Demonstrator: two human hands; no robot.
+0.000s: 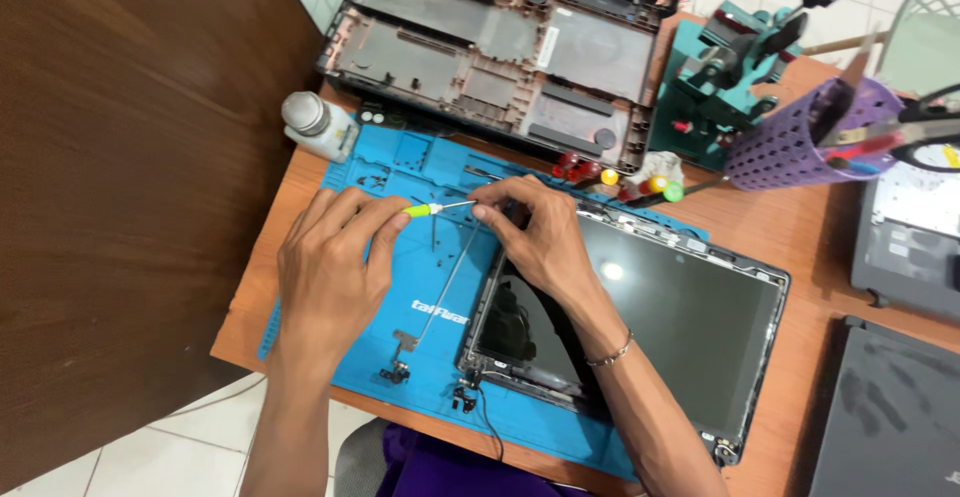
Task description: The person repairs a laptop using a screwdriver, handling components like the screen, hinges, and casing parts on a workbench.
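**Two hands at the corner of a laptop screen panel**

The wooden table (770, 227) fills most of my view, with a dark brown panel (120, 187) covering the left of the frame. On the table lies a blue work mat (420, 307), running from the centre toward the lower middle. At the top centre sits an opened laptop base shell (500, 47), its inside facing up. The laptop screen panel (680, 317) lies flat at the centre right, partly on the mat, glass dark and reflective.

At the upper right I see a tipped purple perforated basket (790, 137) with tools inside, and a teal stand (720, 77) beside it. A small white bottle (318, 125) stands at the mat's upper left corner.

My left hand (330, 277) grips a thin screwdriver (440, 208) with a yellow-green handle, its tip pointing right. My right hand (535, 237) rests over the screen panel's upper left corner, fingertips pinched together just beside the screwdriver tip; what they pinch is too small to tell. A loose metal hinge bar (440, 287) lies on the mat between the hands.
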